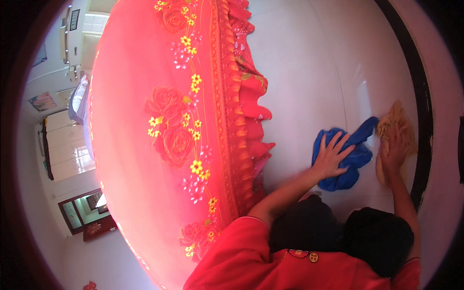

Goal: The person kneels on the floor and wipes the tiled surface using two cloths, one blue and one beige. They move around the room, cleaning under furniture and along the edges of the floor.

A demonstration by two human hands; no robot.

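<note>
My left hand [331, 156] lies on a crumpled blue cloth [346, 177] on the pale tiled floor, fingers spread. One end of that cloth stretches toward a yellowish-tan cloth [395, 112] on its right. On the tan cloth rests my right hand [393, 150], palm down and slightly blurred; whether its fingers grip the fabric is unclear. Both cloths lie on the floor, the tan one close to a dark border strip. My bent knees in dark trousers [304, 224] show just below my hands.
A bed with a red floral cover [137, 108] fills the left side, its ruffled edge [253, 119] hanging toward the floor. Glossy floor tiles [301, 65] stretch ahead. A black border strip [422, 108] runs along the wall [444, 145] at right. White cabinets [69, 148] stand beyond the bed.
</note>
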